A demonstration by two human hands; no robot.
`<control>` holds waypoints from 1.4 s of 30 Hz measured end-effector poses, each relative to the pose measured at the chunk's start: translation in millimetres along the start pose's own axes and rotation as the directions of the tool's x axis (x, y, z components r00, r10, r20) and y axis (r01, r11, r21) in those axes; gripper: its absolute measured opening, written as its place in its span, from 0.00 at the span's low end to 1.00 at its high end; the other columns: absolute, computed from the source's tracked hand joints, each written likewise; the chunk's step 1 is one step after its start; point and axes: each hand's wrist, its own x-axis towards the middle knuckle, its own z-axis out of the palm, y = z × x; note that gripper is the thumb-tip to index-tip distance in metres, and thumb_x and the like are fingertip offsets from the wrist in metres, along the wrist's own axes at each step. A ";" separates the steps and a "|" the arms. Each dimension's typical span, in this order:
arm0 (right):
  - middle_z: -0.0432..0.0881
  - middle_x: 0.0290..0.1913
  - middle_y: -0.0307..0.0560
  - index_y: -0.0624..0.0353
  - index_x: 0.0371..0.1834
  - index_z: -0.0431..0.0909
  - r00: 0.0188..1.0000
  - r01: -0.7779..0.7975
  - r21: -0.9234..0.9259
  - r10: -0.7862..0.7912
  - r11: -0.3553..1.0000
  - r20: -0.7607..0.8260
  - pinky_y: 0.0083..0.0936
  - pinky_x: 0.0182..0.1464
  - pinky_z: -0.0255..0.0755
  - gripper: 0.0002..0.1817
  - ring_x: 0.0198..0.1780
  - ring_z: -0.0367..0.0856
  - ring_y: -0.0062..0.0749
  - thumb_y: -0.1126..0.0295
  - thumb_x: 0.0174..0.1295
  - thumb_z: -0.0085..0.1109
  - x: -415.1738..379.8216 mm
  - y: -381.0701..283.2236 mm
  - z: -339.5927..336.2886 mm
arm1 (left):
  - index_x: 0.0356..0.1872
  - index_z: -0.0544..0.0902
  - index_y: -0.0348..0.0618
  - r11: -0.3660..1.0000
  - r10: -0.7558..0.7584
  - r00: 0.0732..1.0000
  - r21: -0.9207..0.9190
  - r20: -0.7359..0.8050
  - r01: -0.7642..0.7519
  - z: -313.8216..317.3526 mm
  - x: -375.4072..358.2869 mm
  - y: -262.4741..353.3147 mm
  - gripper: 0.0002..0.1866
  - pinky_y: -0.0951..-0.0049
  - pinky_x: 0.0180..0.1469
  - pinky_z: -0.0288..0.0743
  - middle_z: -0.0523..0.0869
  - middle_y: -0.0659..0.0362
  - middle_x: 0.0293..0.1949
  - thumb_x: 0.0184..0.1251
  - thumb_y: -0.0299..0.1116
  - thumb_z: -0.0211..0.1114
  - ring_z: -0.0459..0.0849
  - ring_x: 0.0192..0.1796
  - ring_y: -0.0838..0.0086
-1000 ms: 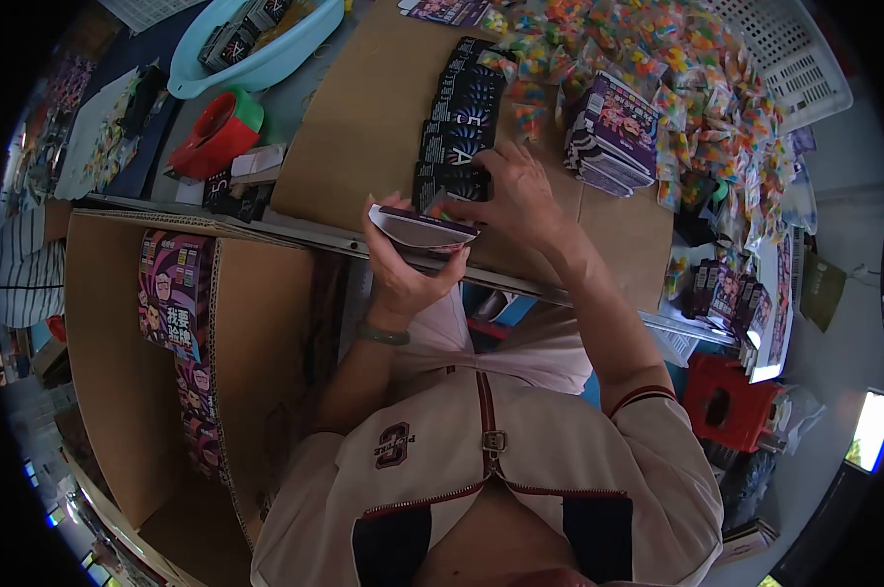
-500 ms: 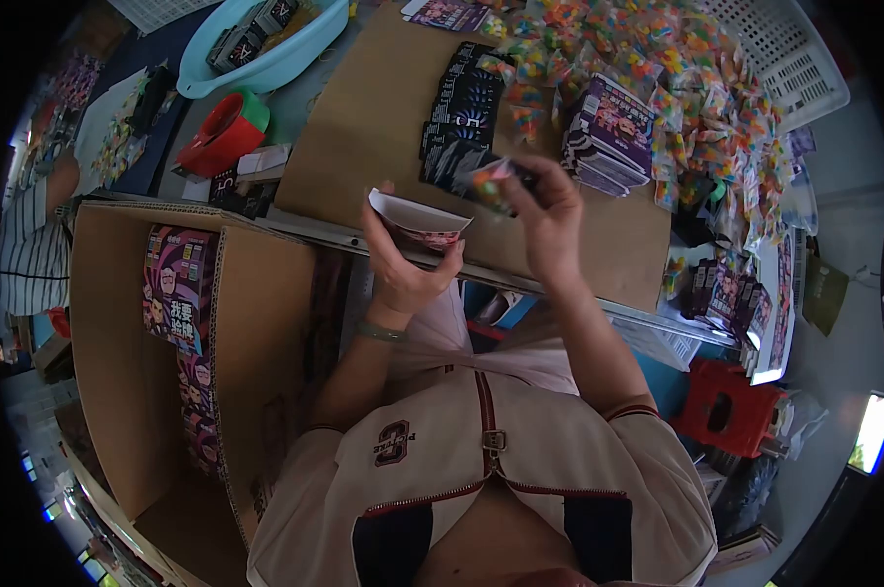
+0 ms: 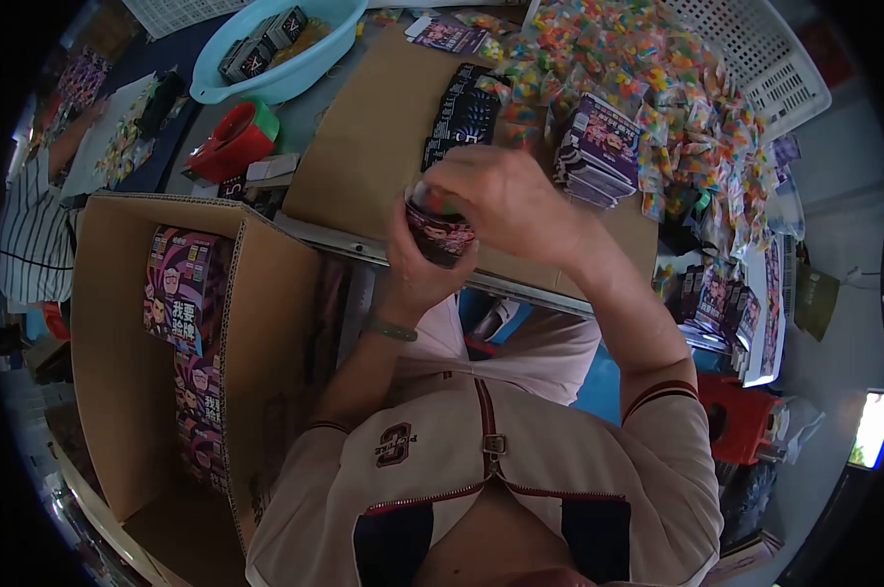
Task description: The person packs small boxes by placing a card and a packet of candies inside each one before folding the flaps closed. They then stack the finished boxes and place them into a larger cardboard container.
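In my left hand (image 3: 424,262) is a small printed box (image 3: 440,235), dark with pink artwork, its open top facing up and away from me. My right hand (image 3: 510,201) is over that opening, fingers bent down and pinched together. Between those fingers and the box mouth shows part of a small clear bag of colourful candy (image 3: 438,203); the rest is hidden. Just beyond my hands lies an overlapping row of black packets (image 3: 456,122). To the right of it stands a stack of flat purple printed boxes (image 3: 598,147).
Many candy bags (image 3: 667,88) are heaped at the back right beside a white basket (image 3: 770,59). A blue basin (image 3: 275,78) and red tape dispenser (image 3: 231,147) stand at left. A large carton (image 3: 119,372) holds printed boxes. Another person's striped sleeve (image 3: 36,230) shows far left.
My right hand has moved left from above the table to the box mouth, bringing the candy bag and the dark packet. My left hand has tilted the box and shifted slightly right.
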 end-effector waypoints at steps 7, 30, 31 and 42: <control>0.84 0.46 0.51 0.59 0.51 0.79 0.882 -0.174 0.192 0.240 0.966 -0.406 0.31 0.42 0.79 0.23 0.41 0.84 0.44 0.78 0.49 0.70 -38.4 1.0 20.5 | 0.72 0.48 0.27 0.994 -0.108 0.993 -0.016 -0.045 0.108 -2.0 -4.5 7.3 0.60 0.60 0.62 0.70 0.68 0.40 0.62 0.43 0.35 0.82 0.75 0.60 0.57; 0.84 0.43 0.52 0.59 0.45 0.82 0.830 -0.072 0.306 0.227 0.949 -0.509 0.31 0.41 0.79 0.16 0.39 0.85 0.44 0.78 0.52 0.70 -83.4 8.0 70.6 | 0.42 0.81 0.37 0.991 0.114 0.987 -0.089 0.113 -0.104 -56.1 37.1 9.5 0.06 0.73 0.43 0.77 0.85 0.50 0.44 0.66 0.24 0.65 0.84 0.37 0.65; 0.84 0.44 0.52 0.59 0.44 0.82 0.862 -0.062 0.301 0.203 0.952 -0.465 0.31 0.41 0.79 0.15 0.39 0.85 0.44 0.79 0.52 0.70 -84.9 6.9 67.1 | 0.42 0.81 0.37 0.991 0.111 0.987 -0.091 0.116 -0.101 -55.4 33.3 9.0 0.06 0.73 0.43 0.77 0.85 0.50 0.44 0.66 0.24 0.65 0.84 0.37 0.65; 0.85 0.43 0.50 0.61 0.40 0.83 0.910 0.060 0.185 0.022 0.981 -0.414 0.31 0.39 0.79 0.13 0.39 0.85 0.41 0.78 0.49 0.70 -75.7 6.9 52.5 | 0.39 0.86 0.39 0.963 0.049 0.945 -0.266 0.322 0.041 -73.1 57.2 17.9 0.11 0.75 0.38 0.79 0.85 0.55 0.38 0.53 0.20 0.72 0.85 0.38 0.71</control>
